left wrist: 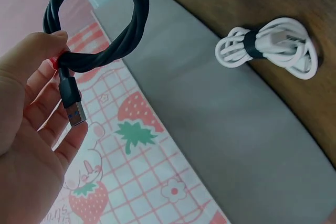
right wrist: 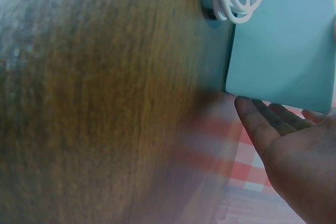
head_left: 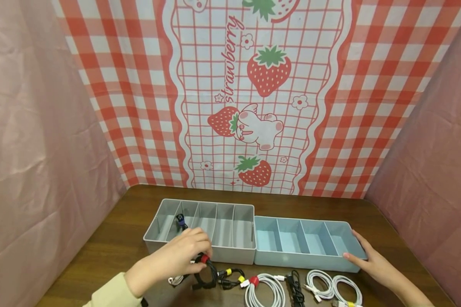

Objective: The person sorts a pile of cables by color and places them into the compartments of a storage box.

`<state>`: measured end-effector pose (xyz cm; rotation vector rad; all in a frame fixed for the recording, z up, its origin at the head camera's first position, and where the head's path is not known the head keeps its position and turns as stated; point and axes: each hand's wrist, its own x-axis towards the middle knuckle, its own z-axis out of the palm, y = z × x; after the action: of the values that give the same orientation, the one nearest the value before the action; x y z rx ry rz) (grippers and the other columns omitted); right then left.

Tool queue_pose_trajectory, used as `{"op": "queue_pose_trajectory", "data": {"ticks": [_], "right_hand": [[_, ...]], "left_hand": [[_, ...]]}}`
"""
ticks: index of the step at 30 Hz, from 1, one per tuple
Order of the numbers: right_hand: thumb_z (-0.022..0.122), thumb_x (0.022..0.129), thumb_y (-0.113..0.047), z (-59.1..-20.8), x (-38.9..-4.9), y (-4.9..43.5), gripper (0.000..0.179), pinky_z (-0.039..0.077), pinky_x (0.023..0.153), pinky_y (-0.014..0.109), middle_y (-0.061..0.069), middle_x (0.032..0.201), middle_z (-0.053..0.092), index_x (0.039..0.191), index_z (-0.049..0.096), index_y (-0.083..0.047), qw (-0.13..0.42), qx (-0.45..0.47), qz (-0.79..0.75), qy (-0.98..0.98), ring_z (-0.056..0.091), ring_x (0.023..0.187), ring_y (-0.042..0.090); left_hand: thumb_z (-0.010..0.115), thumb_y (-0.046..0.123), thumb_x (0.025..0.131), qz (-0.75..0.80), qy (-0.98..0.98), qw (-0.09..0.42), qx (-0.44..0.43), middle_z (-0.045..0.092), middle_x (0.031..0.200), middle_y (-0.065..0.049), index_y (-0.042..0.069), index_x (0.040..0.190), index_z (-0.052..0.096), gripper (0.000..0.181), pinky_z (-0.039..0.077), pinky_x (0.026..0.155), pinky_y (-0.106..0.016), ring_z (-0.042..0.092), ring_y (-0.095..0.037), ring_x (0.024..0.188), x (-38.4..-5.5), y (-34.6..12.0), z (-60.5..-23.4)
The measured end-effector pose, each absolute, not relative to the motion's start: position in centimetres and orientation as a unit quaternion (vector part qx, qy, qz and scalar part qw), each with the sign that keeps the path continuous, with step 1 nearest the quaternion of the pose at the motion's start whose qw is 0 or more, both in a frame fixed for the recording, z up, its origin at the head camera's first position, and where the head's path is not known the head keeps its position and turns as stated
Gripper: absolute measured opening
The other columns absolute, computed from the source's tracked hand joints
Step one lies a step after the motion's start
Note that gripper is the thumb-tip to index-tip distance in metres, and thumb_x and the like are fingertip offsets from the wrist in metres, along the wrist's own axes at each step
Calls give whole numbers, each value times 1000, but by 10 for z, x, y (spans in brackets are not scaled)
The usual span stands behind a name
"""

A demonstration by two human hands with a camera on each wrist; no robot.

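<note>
My left hand (head_left: 182, 251) pinches a coiled black USB cable (left wrist: 137, 19) by its red tie, in front of the grey divided box (head_left: 230, 255). The USB plug (left wrist: 76, 113) hangs below the thumb in the left wrist view. A black cable with a purple tie (head_left: 181, 221) lies in a compartment of the grey box. At the far right, my right hand (head_left: 380, 264) grips the end of the light blue divided box (head_left: 307, 259), thumb over the front rim and fingers along the end wall (right wrist: 283, 85). The blue compartments hold nothing.
Along the table's front lie a white cable with a black tie (left wrist: 283, 48), a black cable with yellow ties (head_left: 230, 279), a white cable with a red tie (head_left: 266, 292), a black cable (head_left: 295, 290) and two white coils (head_left: 320, 285). A strawberry-print cloth (head_left: 261, 128) hangs behind.
</note>
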<state>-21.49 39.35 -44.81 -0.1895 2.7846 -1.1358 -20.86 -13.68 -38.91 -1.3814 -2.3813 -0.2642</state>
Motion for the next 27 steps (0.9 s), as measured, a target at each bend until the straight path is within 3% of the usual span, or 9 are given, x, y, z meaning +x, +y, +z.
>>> {"op": "queue_pose_trajectory", "data": {"ticks": [18,27], "right_hand": [[56,95,-27,-450,-216,394,88,20,92,73,42,146,1,149,-7,2,49,-70,-384,919,10,128,63],[56,95,-27,-451,-216,395,88,23,91,72,43,145,2,149,-7,2,55,-69,-377,922,12,127,64]], "left_hand": [[81,23,70,-101,-845,216,-479,58,90,13,22,86,62,24,45,85,-32,50,-8,92,-212,-141,-370],[79,20,70,-114,-834,233,-487,56,90,14,22,87,62,24,43,79,-30,49,-8,94,-217,-144,-361]]}}
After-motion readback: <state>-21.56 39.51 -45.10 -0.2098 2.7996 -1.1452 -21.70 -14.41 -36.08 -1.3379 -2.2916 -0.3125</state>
